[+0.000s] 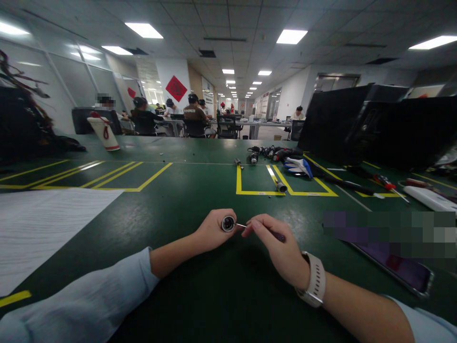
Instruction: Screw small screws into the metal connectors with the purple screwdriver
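My left hand (216, 228) is closed around a round metal connector (228, 223), its open end with a dark inside facing me. In my right hand (271, 243) is a small screwdriver (278, 236), its dark handle lying under the fingers. The screwdriver's thin shaft points left and meets the side of the connector near my left fingertips; whether the tip sits in a screw is hidden. Both hands are just above the green table (185, 205). Another metal connector (281, 187) lies beyond them at the yellow tape.
Several connectors (253, 158), a blue and white glove-like item (299, 166) and a red screwdriver (385, 182) lie at the back right. A phone (392, 262) is on the right, paper sheets (53, 224) on the left. A white cup (104, 133) stands far left. People sit beyond.
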Demonstrator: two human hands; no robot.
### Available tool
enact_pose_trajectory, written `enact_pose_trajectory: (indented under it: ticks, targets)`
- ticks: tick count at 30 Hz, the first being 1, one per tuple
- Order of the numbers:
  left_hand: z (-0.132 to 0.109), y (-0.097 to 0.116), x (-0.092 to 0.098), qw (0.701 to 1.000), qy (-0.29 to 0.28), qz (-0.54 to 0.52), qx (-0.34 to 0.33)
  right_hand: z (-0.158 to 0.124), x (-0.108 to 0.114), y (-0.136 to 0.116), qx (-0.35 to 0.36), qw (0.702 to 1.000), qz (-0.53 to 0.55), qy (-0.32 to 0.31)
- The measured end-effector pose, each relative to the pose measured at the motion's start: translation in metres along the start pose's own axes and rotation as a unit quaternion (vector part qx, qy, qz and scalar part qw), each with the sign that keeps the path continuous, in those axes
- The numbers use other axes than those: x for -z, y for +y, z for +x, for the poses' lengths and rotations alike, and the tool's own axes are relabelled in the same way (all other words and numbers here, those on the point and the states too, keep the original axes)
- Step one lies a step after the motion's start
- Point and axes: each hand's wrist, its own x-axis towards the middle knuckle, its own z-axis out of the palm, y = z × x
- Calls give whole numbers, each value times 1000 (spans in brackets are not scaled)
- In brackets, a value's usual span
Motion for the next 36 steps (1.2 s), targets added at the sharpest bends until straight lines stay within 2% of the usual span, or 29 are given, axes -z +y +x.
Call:
enact_pose_trajectory:
  ticks: [2,6,15,22,26,32,36]
  targets:
    - [0,-1,-1,1000,10,14,4,-2,0,-4,29,998,-54,-14]
    - [-1,-3,-1,999,21,46,-3,-5,-1,-8,60,993,-95,-42]
    - [-2,-3,1,997,21,68,-31,-3,-2,-6,68,993,-84,-56]
    - [1,-4,1,999,-41,31,-16,-3,2,-8,86,988,-117,-46]
    - [1,-1,1,998,-45,24,-21,-3,5,-7,120,988,-93,-26]
    - [0,5,2,991,-100,77,-40,-3,2,-7,136,977,-154,-59]
    - [0,6,2,987,-104,115,-53,-4,2,-9,146,961,-222,-81]
